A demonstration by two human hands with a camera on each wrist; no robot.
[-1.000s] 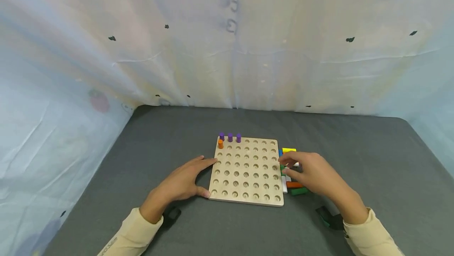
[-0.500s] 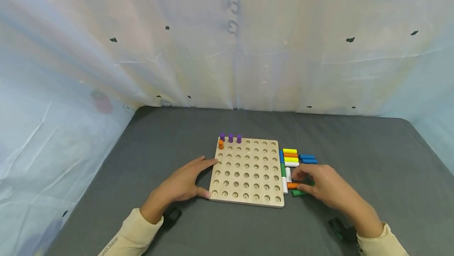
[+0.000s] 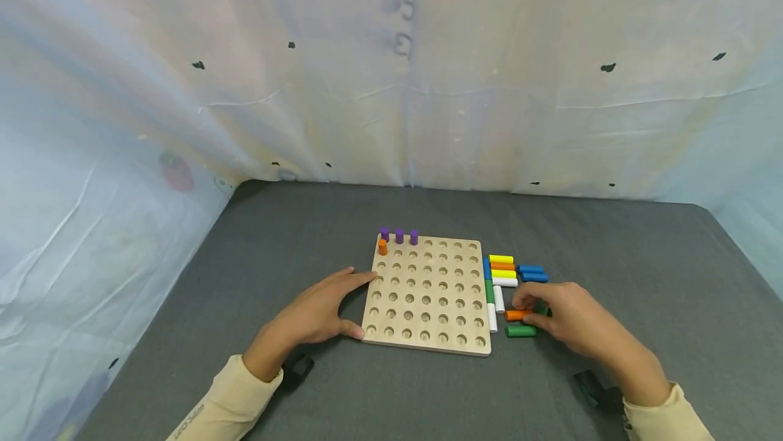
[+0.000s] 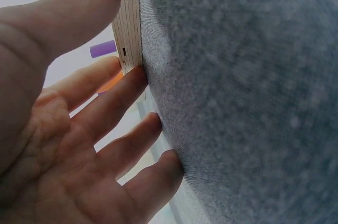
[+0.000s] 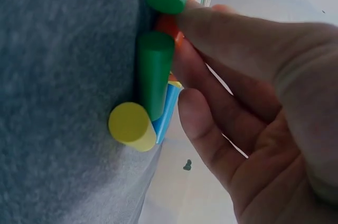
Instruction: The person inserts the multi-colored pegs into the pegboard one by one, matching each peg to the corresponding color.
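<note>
A square wooden pegboard (image 3: 422, 295) with rows of round holes lies on the table. Purple pegs (image 3: 399, 236) stand in its far row at the left, and one orange peg (image 3: 382, 247) stands just in front of them. My left hand (image 3: 312, 308) rests at the board's left edge, fingers spread, thumb at the near corner. To the right of the board, my right hand (image 3: 565, 312) pinches a lying orange peg (image 3: 515, 316) between thumb and fingers. A green peg (image 5: 155, 76) lies beside those fingertips, and another green peg (image 3: 521, 331) lies nearer the front.
Loose pegs lie along the board's right side: a yellow peg (image 3: 501, 259), a white peg (image 3: 492, 319), a blue peg (image 3: 529, 269) and several more. A yellow peg (image 5: 130, 124) shows end-on in the right wrist view. A pale curtain (image 3: 489, 87) hangs behind the grey table (image 3: 293, 223).
My right hand has moved right and toward me from the board's right edge, and now pinches the orange peg, which has shifted slightly right. My left hand stays at the board.
</note>
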